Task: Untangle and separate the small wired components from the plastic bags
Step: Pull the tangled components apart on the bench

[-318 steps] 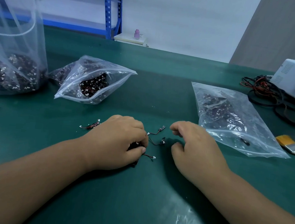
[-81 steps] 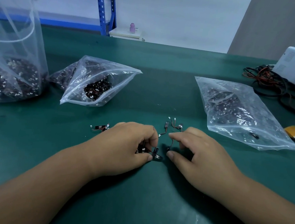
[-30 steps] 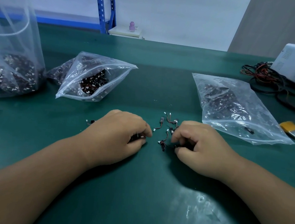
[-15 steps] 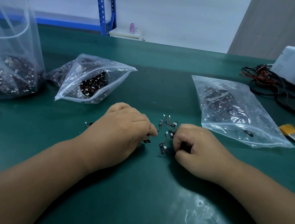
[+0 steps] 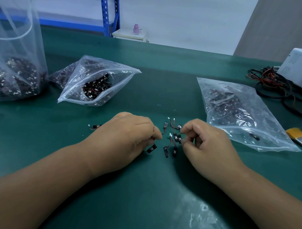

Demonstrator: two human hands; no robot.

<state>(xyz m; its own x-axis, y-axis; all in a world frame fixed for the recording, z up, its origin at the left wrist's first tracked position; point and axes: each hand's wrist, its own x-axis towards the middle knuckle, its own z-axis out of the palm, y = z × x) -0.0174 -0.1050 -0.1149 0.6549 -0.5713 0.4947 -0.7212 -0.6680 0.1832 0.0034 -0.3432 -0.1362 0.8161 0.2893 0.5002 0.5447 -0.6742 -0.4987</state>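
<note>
head: l hand (image 5: 126, 136), r hand (image 5: 211, 146) pinch wired components (image 5: 175, 137); r fingers (image 5: 192, 125) loosened.

Smooth dark-green table mat (image 5: 140, 194) with faint sheen, crinkled glossy clear plastic bags (image 5: 246, 112), yellow-bristled metal-ferruled brush (image 5: 301, 138)

Even, cool overhead light is recorded; brightness is moderate. A soft white glare patch is seen on the desk (image 5: 198, 217) near its front edge. Diffuse shadows are cast beneath the left hand (image 5: 126, 136) and right hand (image 5: 211, 146). Specular highlights are noted on the plastic bags (image 5: 246, 112). Wide-angle bending is seen towards the far corners.
</note>
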